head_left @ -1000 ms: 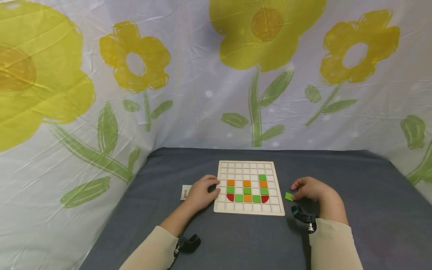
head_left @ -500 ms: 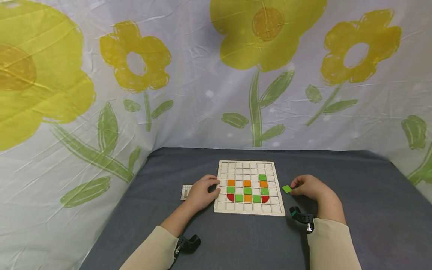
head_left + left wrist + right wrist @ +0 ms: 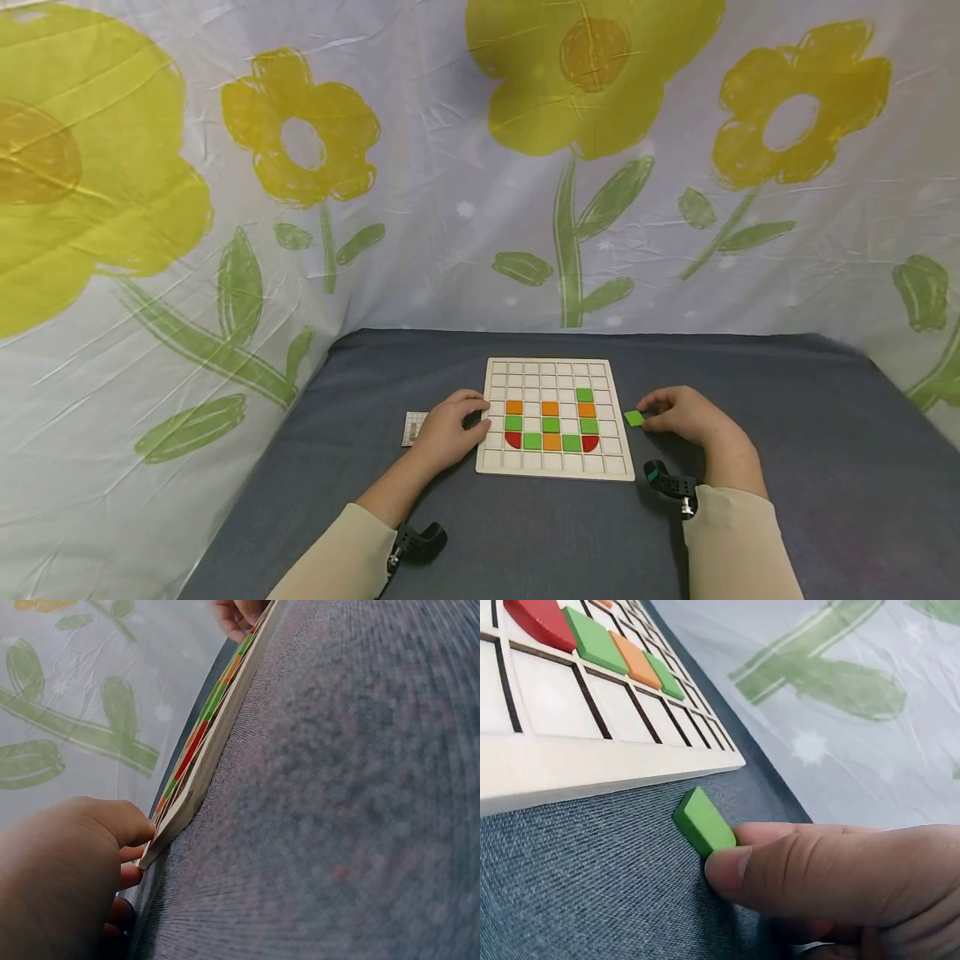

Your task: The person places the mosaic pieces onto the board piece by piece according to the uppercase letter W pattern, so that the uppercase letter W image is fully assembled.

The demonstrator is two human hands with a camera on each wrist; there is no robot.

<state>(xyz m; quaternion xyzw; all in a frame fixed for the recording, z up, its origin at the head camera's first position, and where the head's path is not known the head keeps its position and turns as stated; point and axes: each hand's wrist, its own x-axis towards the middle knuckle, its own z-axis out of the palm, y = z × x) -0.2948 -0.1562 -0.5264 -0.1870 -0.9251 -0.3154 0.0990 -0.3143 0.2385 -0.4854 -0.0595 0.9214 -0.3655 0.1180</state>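
A pale wooden grid board [image 3: 555,467] lies on the dark cloth, with green, orange and red tiles set in some of its squares. My left hand [image 3: 448,431] holds the board's left edge, thumb and fingers bent against the rim. In the left wrist view, the left thumb [image 3: 133,823] sits at the board's corner and the other fingers are partly hidden. Just off the board's right side, my right hand [image 3: 690,414] pinches a green tile [image 3: 633,418] between thumb and fingers. Seen from the right wrist, that green tile [image 3: 703,823] is tilted, with its far end pointing toward the board's edge.
A small card with a printed grid [image 3: 412,427] lies left of the board, partly covered by my left hand. Dark grey cloth [image 3: 525,542] covers the table. Behind it hangs a white curtain [image 3: 435,208] with yellow flowers.
My right hand has moved slightly away from me and toward the board, bringing the green tile with it from beside the lower right edge. The left hand and board have stayed put.
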